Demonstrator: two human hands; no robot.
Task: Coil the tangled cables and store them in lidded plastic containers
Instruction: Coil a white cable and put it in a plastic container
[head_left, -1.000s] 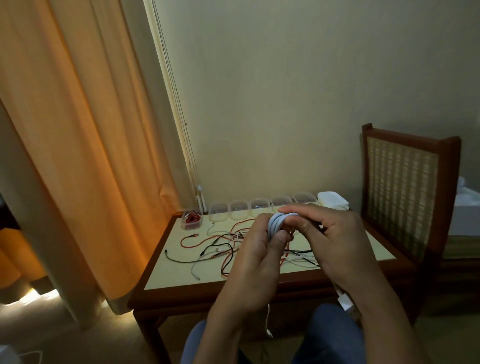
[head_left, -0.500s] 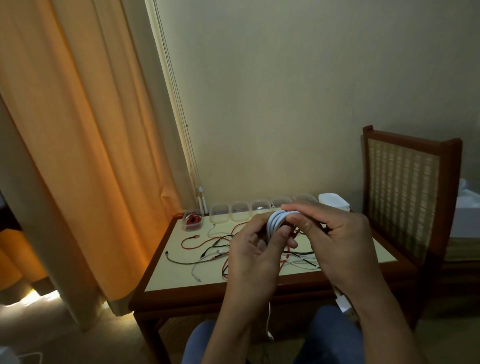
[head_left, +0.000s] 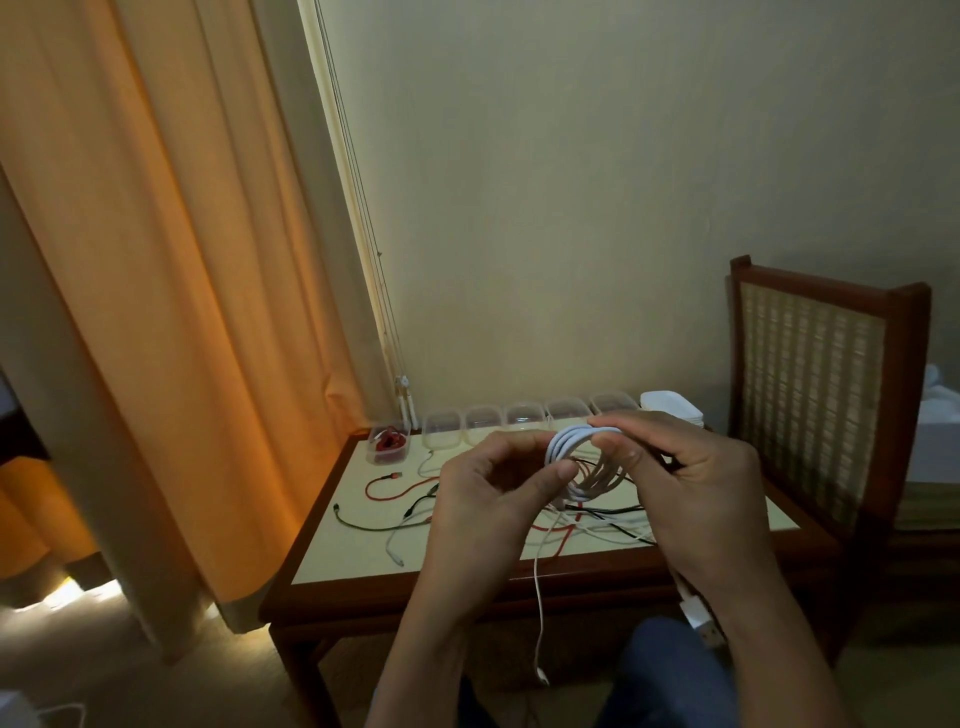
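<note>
A white cable coil (head_left: 575, 451) of several loops is held up over the table between both hands. My right hand (head_left: 691, 488) pinches its top and right side. My left hand (head_left: 493, 488) grips its left side with thumb and fingers. The coil's loose tail (head_left: 539, 613) hangs down past the table's front edge. Behind the hands, tangled red, black and white cables (head_left: 410, 499) lie on the table (head_left: 363, 561). Along the back edge stands a row of clear plastic containers (head_left: 483, 421); the leftmost container (head_left: 388, 442) holds a red coiled cable.
A stack of white lids (head_left: 670, 408) sits at the right end of the container row. A wooden chair with a woven back (head_left: 815, 395) stands to the right of the table. Orange curtains (head_left: 156, 312) hang on the left. A white plug (head_left: 701, 621) dangles below my right wrist.
The coil's loops have spread wider between my hands, and my left hand has shifted from cupping the coil to pinching its left side. The camera has tilted slightly.
</note>
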